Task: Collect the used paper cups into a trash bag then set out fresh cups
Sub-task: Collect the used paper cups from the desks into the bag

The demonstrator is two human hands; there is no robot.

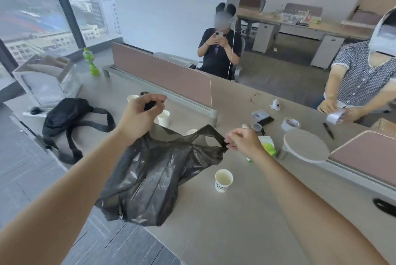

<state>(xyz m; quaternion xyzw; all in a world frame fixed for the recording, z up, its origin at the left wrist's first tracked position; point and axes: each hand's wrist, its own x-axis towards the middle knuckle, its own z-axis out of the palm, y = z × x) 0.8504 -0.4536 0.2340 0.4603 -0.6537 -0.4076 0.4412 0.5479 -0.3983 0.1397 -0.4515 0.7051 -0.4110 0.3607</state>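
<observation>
Four cups showed on the table [214,232]: one near cup [223,180] standing upright and open just right of the bag [156,177], one cup [163,118] behind my left hand [141,114], one far cup [132,98] past that, and one rim [191,132] peeking over the bag's mouth; I couldn't tell if the rim was inside the bag or behind it. One black trash bag. I held it with both hands, mouth pulled open between them. My left hand was raised, fingers [157,99] closed on one bag handle. My right hand [244,139] was lower, fingers [232,137] pinched shut on the other handle. The bag hung down from both hands, its bottom draped over the table's near-left edge. The near cup sat below my right hand, apart from it, untouched. Also on the table: one black backpack [70,119] at left, one green bottle [92,62] far left, two tape rolls [290,123] at right, one round lid [306,145], one pen [328,130]. Two other people sat across the table, one holding a phone [69,33].
</observation>
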